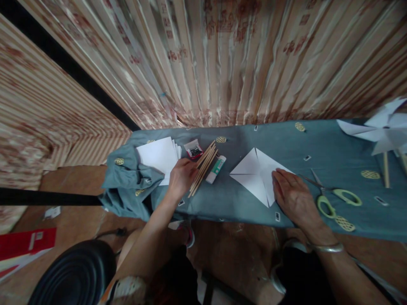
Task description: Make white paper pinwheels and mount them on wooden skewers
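My left hand (182, 178) is closed at the left side of a bundle of thin wooden sticks (205, 169), its fingertips around a stick; the exact grip is partly hidden. My right hand (292, 197) lies flat with fingers stretched over the right edge of a white paper square (254, 178), which has slits running in from its corners. Close to the sticks lies a green and white glue stick (216, 169). Scissors with light green handles (330, 195) rest open just right of my right hand.
A stack of white paper (158, 157) lies at the left, beside a small open box (193, 149) of dark pins or similar bits. Finished paper pinwheels (383, 129) on sticks lie far right. Teal cloth (273, 133) covers the table; a patterned curtain (229, 63) hangs behind.
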A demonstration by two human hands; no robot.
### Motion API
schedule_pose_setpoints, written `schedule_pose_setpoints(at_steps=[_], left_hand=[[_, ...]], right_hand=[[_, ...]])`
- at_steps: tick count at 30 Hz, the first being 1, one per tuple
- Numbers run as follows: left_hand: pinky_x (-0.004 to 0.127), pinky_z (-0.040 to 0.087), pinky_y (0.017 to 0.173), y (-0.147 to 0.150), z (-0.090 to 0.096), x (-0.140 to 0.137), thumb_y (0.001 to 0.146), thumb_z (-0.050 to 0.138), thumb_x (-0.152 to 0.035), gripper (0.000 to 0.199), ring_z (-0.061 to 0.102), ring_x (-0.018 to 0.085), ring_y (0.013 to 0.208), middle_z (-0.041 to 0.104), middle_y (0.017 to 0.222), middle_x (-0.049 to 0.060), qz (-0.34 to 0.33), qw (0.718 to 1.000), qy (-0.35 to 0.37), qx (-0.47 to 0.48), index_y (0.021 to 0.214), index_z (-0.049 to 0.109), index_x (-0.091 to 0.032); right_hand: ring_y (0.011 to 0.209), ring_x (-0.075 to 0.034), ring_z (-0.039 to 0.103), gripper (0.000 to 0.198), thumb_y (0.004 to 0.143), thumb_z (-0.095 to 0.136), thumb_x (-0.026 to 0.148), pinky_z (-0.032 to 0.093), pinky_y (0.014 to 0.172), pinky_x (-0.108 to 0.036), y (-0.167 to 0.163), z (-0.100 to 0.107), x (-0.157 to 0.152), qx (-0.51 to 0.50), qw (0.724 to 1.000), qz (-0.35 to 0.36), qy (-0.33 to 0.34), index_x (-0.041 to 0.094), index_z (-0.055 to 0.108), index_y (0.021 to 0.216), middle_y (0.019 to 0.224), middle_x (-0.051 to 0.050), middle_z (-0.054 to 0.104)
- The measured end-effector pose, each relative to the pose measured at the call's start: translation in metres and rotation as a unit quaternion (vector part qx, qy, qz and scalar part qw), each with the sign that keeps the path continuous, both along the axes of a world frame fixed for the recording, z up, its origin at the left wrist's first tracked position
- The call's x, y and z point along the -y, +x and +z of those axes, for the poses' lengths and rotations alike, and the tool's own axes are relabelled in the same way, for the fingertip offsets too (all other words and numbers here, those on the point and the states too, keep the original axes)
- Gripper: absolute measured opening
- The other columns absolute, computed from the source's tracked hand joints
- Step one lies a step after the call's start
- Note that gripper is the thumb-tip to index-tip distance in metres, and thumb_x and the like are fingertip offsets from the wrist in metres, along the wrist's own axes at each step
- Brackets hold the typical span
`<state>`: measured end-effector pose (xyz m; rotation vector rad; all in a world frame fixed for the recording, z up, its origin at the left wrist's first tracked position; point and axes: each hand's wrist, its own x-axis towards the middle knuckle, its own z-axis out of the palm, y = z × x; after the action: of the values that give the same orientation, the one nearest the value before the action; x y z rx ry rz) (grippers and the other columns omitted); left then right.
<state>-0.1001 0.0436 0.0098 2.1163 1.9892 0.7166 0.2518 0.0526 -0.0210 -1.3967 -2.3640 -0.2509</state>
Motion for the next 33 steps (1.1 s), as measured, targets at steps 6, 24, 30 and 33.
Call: schedule_pose_setpoints(at_steps=[6, 24, 30, 33], left_hand=[[0.035, 0.055, 0.084, 0.009, -0.003, -0.001, 0.091, 0.057, -0.024, 0.017, 0.063, 0.021, 0.092, 0.066, 0.092, 0.008, -0.054, 0.998, 0.035, 0.023, 0.091, 0.072, -0.018], [0.042, 0.052, 0.096, 0.044, -0.005, -0.008, 0.085, 0.06, -0.028, 0.027, 0.064, 0.026, 0.106, 0.07, 0.108, 0.011, -0.066, 0.998, 0.004, 0.006, 0.109, 0.066, -0.017], [0.031, 0.055, 0.075, 0.072, 0.009, 0.008, 0.087, 0.062, -0.04, 0.034, 0.066, 0.018, 0.081, 0.072, 0.095, 0.006, -0.129, 0.959, -0.043, 0.25, 0.112, 0.07, -0.018], [0.03, 0.053, 0.079, 0.096, 0.015, 0.024, 0.087, 0.064, -0.038, 0.033, 0.067, 0.019, 0.088, 0.073, 0.1, 0.008, -0.191, 0.916, -0.104, 0.338, 0.112, 0.071, -0.018]], right_hand=[[0.115, -0.031, 0.059, 0.038, 0.097, 0.042, 0.021, 0.05, 0.097, -0.046, -0.001, 0.0, 0.0, -0.011, 1.0, -0.002, -0.007, 0.006, 0.059, 0.126, 0.124, -0.021, 0.065], [0.122, -0.03, 0.056, 0.039, 0.098, 0.04, 0.024, 0.047, 0.101, -0.047, -0.007, 0.011, 0.002, -0.068, 0.996, -0.029, -0.039, 0.007, 0.059, 0.127, 0.13, -0.021, 0.062], [0.109, -0.026, 0.065, 0.038, 0.093, 0.055, 0.041, 0.052, 0.095, -0.043, -0.028, 0.031, 0.024, -0.339, 0.919, -0.021, -0.198, 0.019, 0.064, 0.122, 0.121, -0.013, 0.069], [0.091, -0.021, 0.068, 0.037, 0.084, 0.066, 0.049, 0.055, 0.083, -0.036, -0.041, 0.038, 0.036, -0.505, 0.776, 0.017, -0.378, 0.022, 0.071, 0.108, 0.101, -0.007, 0.075]])
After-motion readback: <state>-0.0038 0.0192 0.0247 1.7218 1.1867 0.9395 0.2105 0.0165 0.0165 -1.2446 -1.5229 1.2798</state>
